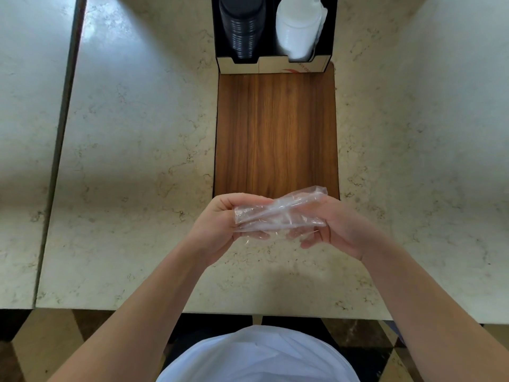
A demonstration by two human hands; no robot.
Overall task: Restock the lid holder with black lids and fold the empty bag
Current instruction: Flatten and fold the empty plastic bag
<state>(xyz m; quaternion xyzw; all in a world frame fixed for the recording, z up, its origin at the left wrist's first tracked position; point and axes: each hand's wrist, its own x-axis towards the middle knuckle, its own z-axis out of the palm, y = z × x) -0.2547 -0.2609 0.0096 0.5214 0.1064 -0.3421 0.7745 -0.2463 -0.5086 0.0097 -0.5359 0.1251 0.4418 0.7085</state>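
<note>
Risk of slippery clear bag (278, 213), pinched between left hand (220, 219) and right hand (338, 224) at lower centre, springing unfolded if either grip loosens.

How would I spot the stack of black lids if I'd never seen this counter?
Find the wooden board on the marble counter; at its far end stands a black lid holder with two slots. The black lids fill the left slot. Their neighbour in the right slot is a white stack, so the dark, ribbed stack is yours.
</note>
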